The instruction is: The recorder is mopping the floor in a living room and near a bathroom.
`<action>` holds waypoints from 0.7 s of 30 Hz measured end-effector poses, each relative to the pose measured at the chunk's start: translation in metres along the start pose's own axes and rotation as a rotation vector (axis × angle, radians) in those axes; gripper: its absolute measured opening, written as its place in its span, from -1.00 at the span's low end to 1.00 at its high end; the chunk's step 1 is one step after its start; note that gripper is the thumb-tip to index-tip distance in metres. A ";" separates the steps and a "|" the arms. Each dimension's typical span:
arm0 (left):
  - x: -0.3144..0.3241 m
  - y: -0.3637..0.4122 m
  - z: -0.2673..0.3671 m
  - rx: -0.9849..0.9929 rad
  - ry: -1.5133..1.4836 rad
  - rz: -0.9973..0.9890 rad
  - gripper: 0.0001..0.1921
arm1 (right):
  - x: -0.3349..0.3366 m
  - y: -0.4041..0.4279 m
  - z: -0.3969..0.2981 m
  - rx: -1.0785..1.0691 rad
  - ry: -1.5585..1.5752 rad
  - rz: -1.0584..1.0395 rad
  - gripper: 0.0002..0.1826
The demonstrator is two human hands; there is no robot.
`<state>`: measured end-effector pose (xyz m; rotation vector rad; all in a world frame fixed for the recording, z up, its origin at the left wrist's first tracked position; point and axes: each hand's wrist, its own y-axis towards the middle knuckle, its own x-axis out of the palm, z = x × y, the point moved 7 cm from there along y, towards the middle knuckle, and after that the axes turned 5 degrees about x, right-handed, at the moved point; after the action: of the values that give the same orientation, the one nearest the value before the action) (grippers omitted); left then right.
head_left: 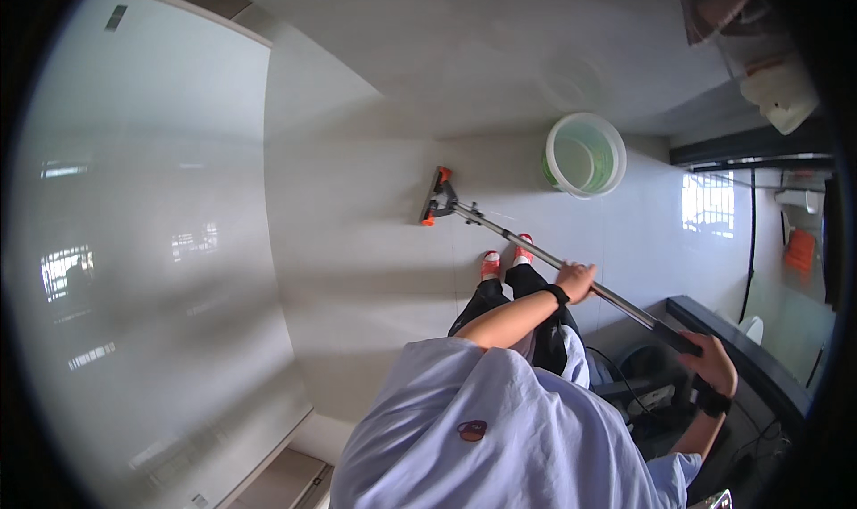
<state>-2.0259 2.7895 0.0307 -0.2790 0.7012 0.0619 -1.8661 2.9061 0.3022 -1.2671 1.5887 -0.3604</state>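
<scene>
A sponge mop with a long metal handle (494,226) slants across the view in front of me. Its dark head (437,197) with orange end pieces rests on the pale tiled floor, up and left of my red shoes (491,265). My left hand (577,282) is closed around the middle of the metal handle. Near the handle's dark upper end, my right hand (713,361) grips the grip. A white and green plastic bucket (584,155) stands on the floor to the right of the mop head, with what looks like liquid inside.
Glossy pale panels (167,207) fill the left side. A dark-framed piece of furniture (730,348) with cables stands close at my right. Behind a doorway at the right are a white toilet (752,329) and an orange item (799,251). A plastic bag (780,94) is at upper right.
</scene>
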 end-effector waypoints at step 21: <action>-0.087 -0.094 -0.179 -0.381 0.222 0.318 -0.95 | 0.115 0.085 -0.120 -0.215 0.086 -0.068 -0.67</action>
<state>-2.1908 2.6533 -0.0220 -0.5432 0.9500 0.4769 -2.0032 2.8018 0.2309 -1.4893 1.6955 -0.2957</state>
